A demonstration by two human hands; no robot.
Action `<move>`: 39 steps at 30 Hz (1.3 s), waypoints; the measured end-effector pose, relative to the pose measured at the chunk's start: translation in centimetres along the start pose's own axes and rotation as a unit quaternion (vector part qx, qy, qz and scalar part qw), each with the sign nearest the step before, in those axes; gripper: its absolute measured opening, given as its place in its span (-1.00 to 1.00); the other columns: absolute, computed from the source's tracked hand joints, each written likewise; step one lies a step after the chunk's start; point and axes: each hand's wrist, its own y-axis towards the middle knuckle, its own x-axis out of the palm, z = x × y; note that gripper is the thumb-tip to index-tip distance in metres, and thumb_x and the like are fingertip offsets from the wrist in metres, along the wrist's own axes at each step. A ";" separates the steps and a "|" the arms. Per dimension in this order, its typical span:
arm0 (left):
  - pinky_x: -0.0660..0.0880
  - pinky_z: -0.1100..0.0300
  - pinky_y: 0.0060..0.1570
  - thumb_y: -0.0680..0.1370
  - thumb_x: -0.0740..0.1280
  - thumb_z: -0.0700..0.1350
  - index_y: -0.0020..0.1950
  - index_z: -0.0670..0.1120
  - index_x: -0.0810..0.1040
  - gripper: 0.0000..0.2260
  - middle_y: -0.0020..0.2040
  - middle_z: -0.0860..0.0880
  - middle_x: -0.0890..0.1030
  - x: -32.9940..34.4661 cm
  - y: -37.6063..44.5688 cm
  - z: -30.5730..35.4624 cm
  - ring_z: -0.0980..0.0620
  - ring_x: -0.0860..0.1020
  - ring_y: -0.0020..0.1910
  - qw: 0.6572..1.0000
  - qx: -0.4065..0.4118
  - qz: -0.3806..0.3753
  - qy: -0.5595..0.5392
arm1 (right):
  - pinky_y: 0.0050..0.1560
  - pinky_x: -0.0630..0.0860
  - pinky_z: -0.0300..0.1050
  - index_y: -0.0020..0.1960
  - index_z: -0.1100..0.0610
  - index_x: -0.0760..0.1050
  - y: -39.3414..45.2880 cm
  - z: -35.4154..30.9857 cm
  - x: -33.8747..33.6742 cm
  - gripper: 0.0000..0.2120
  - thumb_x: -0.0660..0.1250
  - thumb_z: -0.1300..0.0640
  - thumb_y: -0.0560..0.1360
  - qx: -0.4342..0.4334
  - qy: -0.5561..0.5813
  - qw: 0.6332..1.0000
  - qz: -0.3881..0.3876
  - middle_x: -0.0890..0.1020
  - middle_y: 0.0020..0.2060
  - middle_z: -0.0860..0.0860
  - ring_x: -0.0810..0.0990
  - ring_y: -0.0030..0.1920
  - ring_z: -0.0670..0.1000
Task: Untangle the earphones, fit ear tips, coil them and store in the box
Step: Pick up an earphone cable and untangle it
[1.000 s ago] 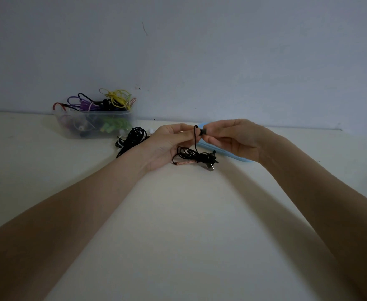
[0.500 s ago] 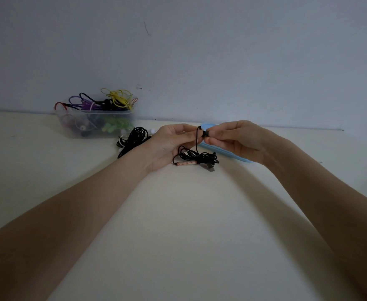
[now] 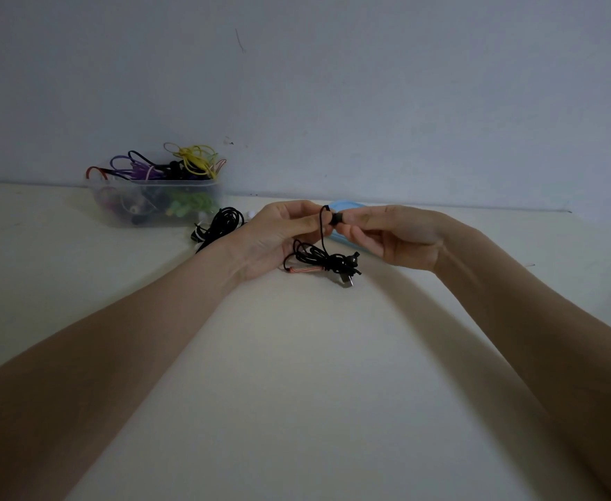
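A black earphone bundle (image 3: 323, 262) with a pinkish cable section and a plug lies on the table under my hands. One strand rises from it to a black earbud (image 3: 337, 218) held between both hands. My left hand (image 3: 278, 236) pinches the cable just below the earbud. My right hand (image 3: 394, 235) pinches the earbud from the right with thumb and fingers. A clear plastic box (image 3: 152, 200) holding several coloured earphones stands at the back left.
A second black earphone coil (image 3: 220, 222) lies beside the box, with small white ear tips (image 3: 251, 213) near it. A light blue lid (image 3: 345, 206) lies behind my hands. The wall runs close behind the table's far edge.
Both hands stay together on the earbud with only small finger shifts. The bundle on the table has barely moved.
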 end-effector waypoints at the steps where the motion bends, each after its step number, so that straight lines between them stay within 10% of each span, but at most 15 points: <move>1: 0.50 0.42 -0.34 0.50 0.27 -0.31 -0.34 -0.09 0.62 -0.73 -0.34 0.01 0.65 0.0 0.0 0.0 0.17 0.62 -0.33 1.000 0.000 0.002 -0.001 | -0.38 0.52 -0.42 -0.34 0.27 0.63 0.0 0.0 0.0 -0.65 0.18 0.38 0.53 -0.002 0.000 1.000 0.002 0.66 -0.38 0.05 0.65 -0.36 -0.13; 20: 0.50 0.39 -0.03 0.47 0.35 -0.31 -0.11 -0.10 0.57 -0.88 -0.17 0.00 0.63 0.2 0.7 -0.7 0.14 0.59 -0.15 0.998 0.026 0.042 0.040 | -0.22 0.59 -0.32 -0.19 0.33 0.56 0.4 0.4 -0.5 -0.88 0.27 0.43 0.47 -0.134 -0.046 0.987 0.079 0.68 -0.33 0.12 0.68 -0.30 -0.02; 39: 0.53 0.41 -0.16 0.49 0.29 -0.37 -0.06 -0.17 0.59 -0.85 -0.23 -0.02 0.68 0.6 0.3 -0.3 0.13 0.65 -0.22 0.999 0.022 0.030 0.007 | -0.24 0.56 -0.36 -0.12 0.32 0.57 0.6 0.5 -0.7 -0.93 0.31 0.40 0.45 -0.125 -0.056 0.988 0.074 0.66 -0.34 0.08 0.64 -0.32 -0.09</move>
